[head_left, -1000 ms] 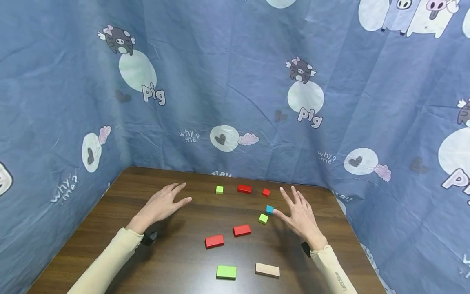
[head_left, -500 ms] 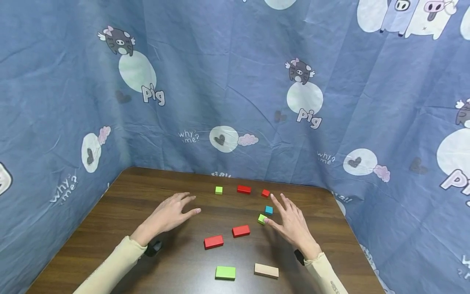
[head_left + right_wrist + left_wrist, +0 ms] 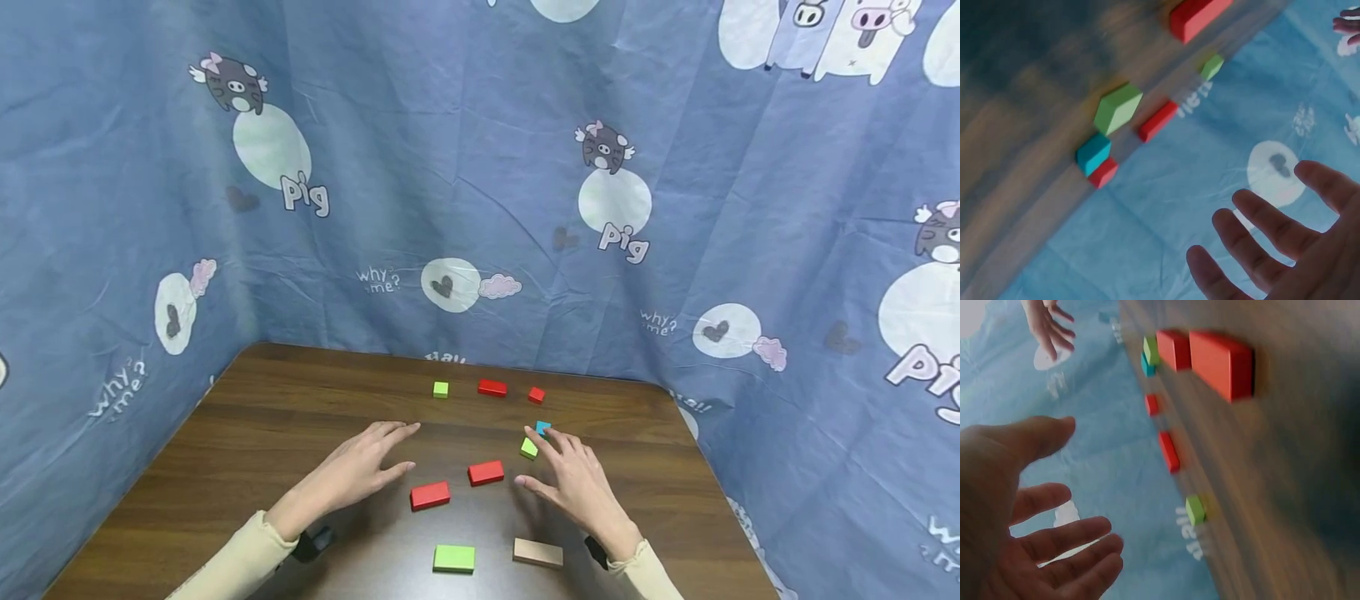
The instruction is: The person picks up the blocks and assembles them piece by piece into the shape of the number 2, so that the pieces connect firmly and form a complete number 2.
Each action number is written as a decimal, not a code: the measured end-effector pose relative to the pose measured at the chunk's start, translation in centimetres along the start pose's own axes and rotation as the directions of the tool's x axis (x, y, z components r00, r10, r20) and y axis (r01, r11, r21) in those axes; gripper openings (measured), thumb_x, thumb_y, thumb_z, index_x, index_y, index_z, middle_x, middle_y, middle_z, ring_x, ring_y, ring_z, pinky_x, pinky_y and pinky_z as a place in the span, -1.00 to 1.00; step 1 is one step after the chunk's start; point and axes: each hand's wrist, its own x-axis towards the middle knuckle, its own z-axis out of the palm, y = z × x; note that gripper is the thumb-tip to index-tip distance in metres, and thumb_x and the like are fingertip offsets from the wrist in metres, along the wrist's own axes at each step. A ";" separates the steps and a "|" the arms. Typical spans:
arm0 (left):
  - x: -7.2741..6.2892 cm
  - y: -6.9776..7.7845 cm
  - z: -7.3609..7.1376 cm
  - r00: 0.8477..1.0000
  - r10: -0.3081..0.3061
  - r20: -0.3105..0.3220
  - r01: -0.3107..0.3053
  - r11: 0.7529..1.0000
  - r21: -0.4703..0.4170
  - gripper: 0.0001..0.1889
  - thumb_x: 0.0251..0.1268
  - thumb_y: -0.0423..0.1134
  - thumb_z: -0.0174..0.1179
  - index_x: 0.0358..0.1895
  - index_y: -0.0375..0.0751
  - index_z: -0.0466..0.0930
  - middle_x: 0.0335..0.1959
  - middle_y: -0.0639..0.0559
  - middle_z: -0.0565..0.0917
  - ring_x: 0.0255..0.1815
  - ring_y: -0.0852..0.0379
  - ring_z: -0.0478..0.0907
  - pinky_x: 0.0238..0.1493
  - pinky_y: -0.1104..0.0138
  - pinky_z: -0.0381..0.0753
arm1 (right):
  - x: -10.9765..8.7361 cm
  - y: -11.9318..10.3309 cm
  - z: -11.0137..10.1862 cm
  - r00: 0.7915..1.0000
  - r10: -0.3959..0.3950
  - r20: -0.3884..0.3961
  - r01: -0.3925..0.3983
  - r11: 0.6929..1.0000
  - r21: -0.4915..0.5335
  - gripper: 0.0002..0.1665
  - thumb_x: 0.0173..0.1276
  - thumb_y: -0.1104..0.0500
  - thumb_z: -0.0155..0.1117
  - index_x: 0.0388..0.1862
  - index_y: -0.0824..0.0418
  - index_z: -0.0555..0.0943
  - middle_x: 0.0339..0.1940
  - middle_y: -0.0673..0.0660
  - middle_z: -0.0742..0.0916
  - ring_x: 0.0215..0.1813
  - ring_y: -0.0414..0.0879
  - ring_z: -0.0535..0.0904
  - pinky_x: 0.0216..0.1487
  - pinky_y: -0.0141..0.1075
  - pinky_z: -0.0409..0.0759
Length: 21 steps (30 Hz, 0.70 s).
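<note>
My left hand (image 3: 360, 471) hovers above the table with spread, relaxed fingers and holds nothing. Its thumb tip is close to a red rectangular block (image 3: 430, 497). My right hand (image 3: 573, 483), fingers loosely spread, is also over the table and holds nothing. Its index finger overlaps the area of a blue cube (image 3: 543, 427) and a lime green cube (image 3: 528, 448) in the head view. Between the hands lies a second red block (image 3: 486, 473). In the left wrist view, both red blocks (image 3: 1221, 365) appear beyond the thumb. The right wrist view shows the green cube (image 3: 1118, 108) beside the blue one.
Toward the back of the wooden table (image 3: 300, 392) sit a green cube (image 3: 440, 390), a red block (image 3: 492, 388) and a small red cube (image 3: 536, 395). Nearer the front lie a green rectangular block (image 3: 453, 558) and a tan wooden block (image 3: 537, 552). A blue printed curtain (image 3: 480, 208) encloses the back and sides.
Both hands have come closer to the front of the table. The left has moved rightward and the right has moved leftward, toward the middle. The blocks keep their places.
</note>
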 end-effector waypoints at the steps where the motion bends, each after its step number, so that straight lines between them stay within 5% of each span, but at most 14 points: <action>1: -0.1 0.3 0.1 1.000 0.009 0.003 -0.009 1.000 -0.005 -0.39 0.24 0.03 0.27 0.34 -0.04 0.40 0.15 -0.07 0.57 0.17 -0.05 0.53 0.08 0.04 0.54 | -0.1 -0.3 0.0 1.000 -0.010 0.002 0.010 1.000 0.000 -0.10 0.18 -0.48 0.11 0.46 -0.21 0.25 0.28 0.13 0.55 0.20 0.12 0.51 0.06 0.03 0.48; 11: -1.1 2.7 1.0 0.996 0.093 -0.008 -0.093 0.992 -0.085 -0.61 0.16 -0.11 0.35 0.00 -0.20 0.55 -0.08 0.03 0.63 -0.01 0.13 0.58 -0.03 0.22 0.58 | -1.1 -2.8 0.4 0.995 -0.101 0.000 0.101 0.995 0.014 -0.18 0.16 -0.47 0.15 0.33 -0.13 0.45 0.04 0.03 0.64 0.01 -0.03 0.56 -0.07 -0.09 0.52; 21: -2.3 3.7 2.4 0.980 0.186 0.064 -0.175 0.973 -0.148 -0.75 0.03 -0.13 0.43 -0.27 -0.08 0.58 -0.30 0.17 0.60 -0.27 0.23 0.56 -0.29 0.37 0.54 | -2.2 -4.9 2.4 0.970 -0.243 0.021 0.243 0.970 0.021 -0.27 -0.02 -0.40 0.37 0.07 -0.05 0.63 -0.13 -0.06 0.65 -0.13 -0.15 0.53 -0.25 -0.26 0.53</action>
